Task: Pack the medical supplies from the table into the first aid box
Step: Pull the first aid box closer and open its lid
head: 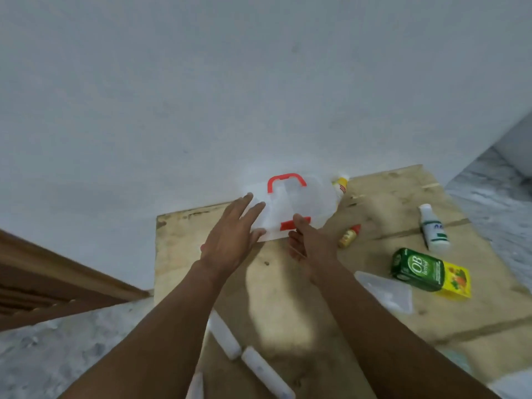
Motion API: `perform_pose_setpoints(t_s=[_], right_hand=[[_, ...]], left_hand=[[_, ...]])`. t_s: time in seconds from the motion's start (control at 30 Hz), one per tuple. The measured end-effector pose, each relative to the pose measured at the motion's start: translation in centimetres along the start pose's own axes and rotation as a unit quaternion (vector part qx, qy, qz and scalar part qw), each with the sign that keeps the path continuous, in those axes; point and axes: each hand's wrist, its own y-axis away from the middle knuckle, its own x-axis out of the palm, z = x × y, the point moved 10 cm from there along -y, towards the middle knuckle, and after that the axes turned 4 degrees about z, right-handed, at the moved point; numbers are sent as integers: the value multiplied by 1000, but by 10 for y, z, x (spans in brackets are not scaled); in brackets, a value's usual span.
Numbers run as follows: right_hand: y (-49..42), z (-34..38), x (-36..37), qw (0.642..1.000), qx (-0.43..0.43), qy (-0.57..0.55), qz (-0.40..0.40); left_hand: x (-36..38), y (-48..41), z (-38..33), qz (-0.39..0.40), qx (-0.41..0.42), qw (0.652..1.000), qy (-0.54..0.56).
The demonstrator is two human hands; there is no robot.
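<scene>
A translucent white first aid box (311,201) with a red handle and a red front latch stands at the far edge of the wooden table (383,329), against the wall. My left hand (233,233) lies flat on its left side, fingers spread. The thumb of my right hand (305,240) presses on the red latch, with the fingers curled under the box's front edge. Loose supplies lie around: a small yellow bottle with a red cap (349,236), a white bottle (434,228), a green and yellow carton (430,272), a clear plastic packet (387,292) and white rolls (260,367).
A yellow and white bottle (340,184) stands right behind the box by the wall. A brown wooden rail (57,286) runs at the left. Grey mottled floor (495,203) shows beyond the table's right edge and at the lower left.
</scene>
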Motion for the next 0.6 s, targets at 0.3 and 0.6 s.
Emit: perform_pose_setpoints(t_s=[0.3, 0.6], right_hand=[[-6, -16, 7, 994, 5, -111, -11], [-7, -18, 13, 995, -17, -95, 12]], left_hand=[[5, -8, 4, -41, 77, 996, 25], [0, -5, 14, -51, 46, 996, 48]])
